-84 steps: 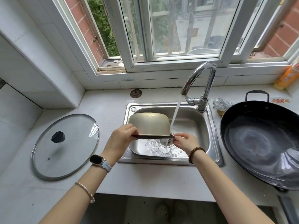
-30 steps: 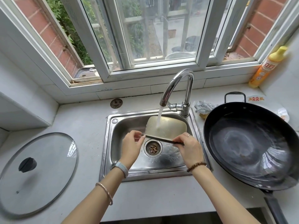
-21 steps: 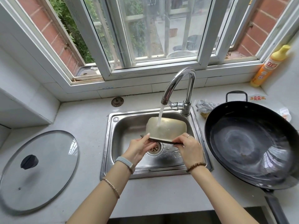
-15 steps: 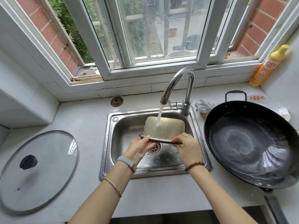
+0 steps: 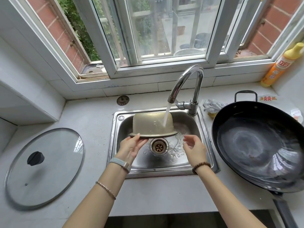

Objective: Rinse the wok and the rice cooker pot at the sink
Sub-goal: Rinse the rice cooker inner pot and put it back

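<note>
The rice cooker pot [image 5: 150, 124], dull gold metal, hangs upside down over the steel sink [image 5: 204, 129]. Water from the tap [image 5: 185, 83] runs down its right side. My left hand [image 5: 131, 148] holds the pot by its rim at the lower left, thumb on top of the rim. My right hand [image 5: 194, 148] hovers to the right of the pot, fingers spread and relaxed, touching nothing. The black wok [image 5: 261, 145] sits on the counter right of the sink, wet inside.
A glass lid [image 5: 44, 165] with a black knob lies on the counter at the left. A scouring pad [image 5: 213, 106] lies behind the wok by the tap. A yellow detergent bottle [image 5: 281, 65] stands at the far right. The sink drain [image 5: 158, 147] is uncovered.
My right hand has let go of the pot's rim and drawn back to the right. The pot has shifted left, so the water now strikes its right side.
</note>
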Demonstrator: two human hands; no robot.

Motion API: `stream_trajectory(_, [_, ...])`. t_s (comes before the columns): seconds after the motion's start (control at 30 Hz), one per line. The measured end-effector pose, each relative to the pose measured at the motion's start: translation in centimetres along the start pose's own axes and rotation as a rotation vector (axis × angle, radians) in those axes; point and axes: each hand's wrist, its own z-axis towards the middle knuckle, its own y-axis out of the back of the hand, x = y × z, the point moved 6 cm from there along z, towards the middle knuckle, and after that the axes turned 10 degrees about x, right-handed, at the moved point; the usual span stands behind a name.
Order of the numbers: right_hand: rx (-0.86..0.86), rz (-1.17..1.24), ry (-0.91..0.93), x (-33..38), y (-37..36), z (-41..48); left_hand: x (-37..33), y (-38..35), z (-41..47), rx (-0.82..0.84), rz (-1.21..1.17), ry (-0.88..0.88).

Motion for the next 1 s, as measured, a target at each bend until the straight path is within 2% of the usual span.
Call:
stream_trajectory(0.33, [0.057,0.042,-0.08,-0.2,-2.2,0.1,-0.9,2.8,-1.3,-0.008,-0.045,-0.012])
stream_trajectory(0.6, [0.105,0.163,-0.199,-2.0,-3.6,0.1,-1.0,3.9,-2.5,0.001,0.014,0.023])
stream_trajectory(0.7, [0.139,0.3,-0.316,-2.7,-4.2,0.0,-0.4,3.8,-2.9,0.026,0.033,0.044])
stream_trajectory(0.87, [0.211,0.669,-0.48,-1.6,-4.9,-1.5,0.8,3.6,-3.0,0.023,0.038,0.07])
stream_trajectory(1.0, [0.233,0.803,-0.549,-1.6,-4.7,-2.4,1.8,2.7,-3.0,0.037,0.052,0.087])
